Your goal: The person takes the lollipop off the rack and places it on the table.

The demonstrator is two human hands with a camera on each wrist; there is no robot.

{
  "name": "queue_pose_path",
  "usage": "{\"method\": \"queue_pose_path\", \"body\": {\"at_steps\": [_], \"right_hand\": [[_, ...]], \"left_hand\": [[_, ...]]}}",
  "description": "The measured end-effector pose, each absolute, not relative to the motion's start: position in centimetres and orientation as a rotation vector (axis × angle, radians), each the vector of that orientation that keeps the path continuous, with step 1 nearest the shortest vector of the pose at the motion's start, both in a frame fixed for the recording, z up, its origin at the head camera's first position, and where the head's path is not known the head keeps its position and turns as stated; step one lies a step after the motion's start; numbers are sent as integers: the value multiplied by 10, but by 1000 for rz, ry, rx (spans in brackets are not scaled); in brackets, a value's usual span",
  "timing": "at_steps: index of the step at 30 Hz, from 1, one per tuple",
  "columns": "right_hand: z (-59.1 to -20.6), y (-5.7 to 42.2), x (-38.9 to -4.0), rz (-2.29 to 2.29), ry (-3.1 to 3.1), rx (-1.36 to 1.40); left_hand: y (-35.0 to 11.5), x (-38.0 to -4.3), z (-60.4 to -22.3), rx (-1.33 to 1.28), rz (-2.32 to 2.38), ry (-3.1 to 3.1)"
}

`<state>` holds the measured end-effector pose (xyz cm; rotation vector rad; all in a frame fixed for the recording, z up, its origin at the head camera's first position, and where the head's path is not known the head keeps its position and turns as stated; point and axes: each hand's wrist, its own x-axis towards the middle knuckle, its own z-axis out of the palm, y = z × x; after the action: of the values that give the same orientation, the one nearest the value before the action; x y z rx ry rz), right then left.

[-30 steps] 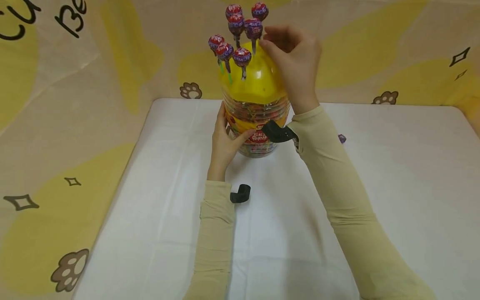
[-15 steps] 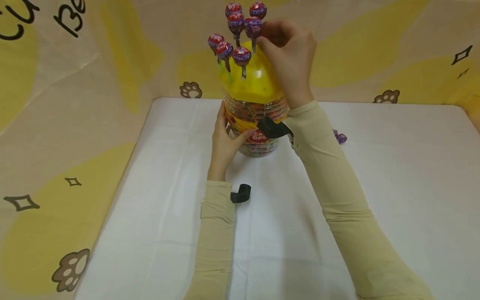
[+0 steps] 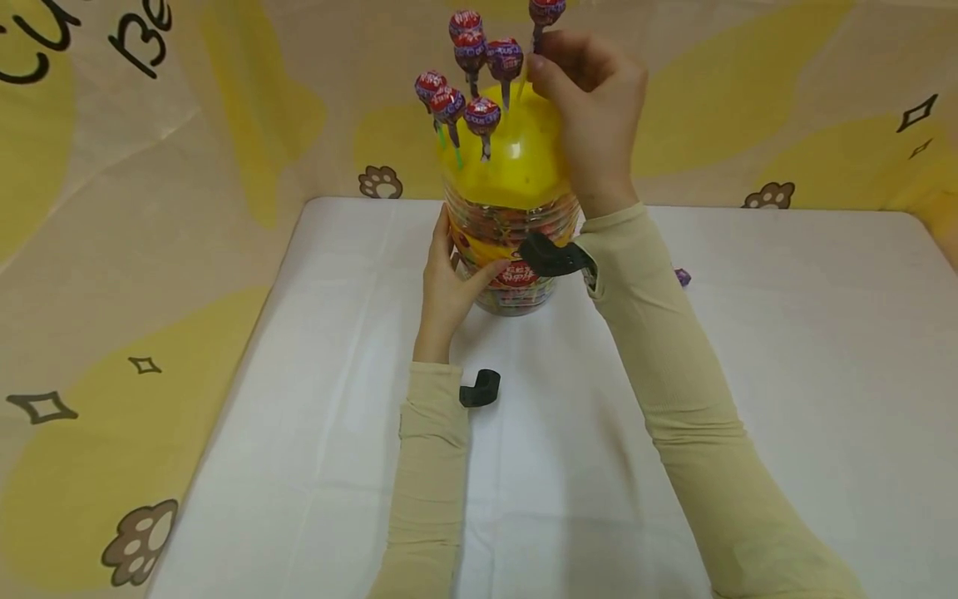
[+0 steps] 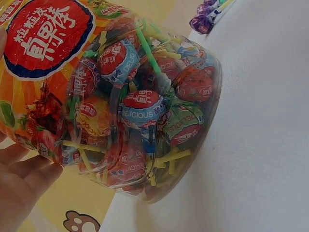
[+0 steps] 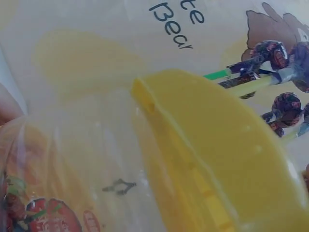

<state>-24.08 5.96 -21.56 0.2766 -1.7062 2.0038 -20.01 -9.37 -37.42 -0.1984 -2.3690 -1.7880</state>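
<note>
A clear plastic candy jar (image 3: 516, 220) with a yellow domed lid (image 3: 516, 166) stands upright on the table, full of wrapped lollipops. My left hand (image 3: 446, 279) holds its left side, thumb across the front label; the left wrist view shows fingers on the jar wall (image 4: 212, 92). Several purple-and-red lollipops (image 3: 482, 116) stick up from the lid by their sticks. Above the lid's far right, my right hand (image 3: 599, 108) pinches one lollipop (image 3: 547, 10) just below its wrapped head, its pale stick slanting down toward the lid. In the right wrist view the lid (image 5: 212, 130) fills the middle.
A purple-wrapped lollipop (image 3: 682, 277) lies on the white table (image 3: 786, 374) right of the jar, partly behind my right sleeve. A yellow-patterned cloth wall (image 3: 711, 125) stands behind and to the left. Black wrist mounts (image 3: 481, 388) jut from both sleeves.
The pinched lollipop has risen and shifted right, away from the others, with its stick now showing. My right hand first moved slightly left, then back right. The left hand and jar stay put.
</note>
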Motion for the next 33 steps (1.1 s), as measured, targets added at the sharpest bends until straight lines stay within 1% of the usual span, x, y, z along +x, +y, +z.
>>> {"method": "queue_pose_path", "body": {"at_steps": [7,16,27,33], "right_hand": [[-217,65,-238,2154,-1608,272],[-232,80,-233,2298,-1497,252],[-253,112,-211,2378,-1400,194],[-273,125,-195,2419,-1356,138]], "left_hand": [[-94,-200,-375,-196,-1802,-2358],[-94,-199,-374,-202,-1806,-2354],[-93,-199,-373,-210,-1802,-2363],[-93,-199,-373,-210,-1793,-2364]]}}
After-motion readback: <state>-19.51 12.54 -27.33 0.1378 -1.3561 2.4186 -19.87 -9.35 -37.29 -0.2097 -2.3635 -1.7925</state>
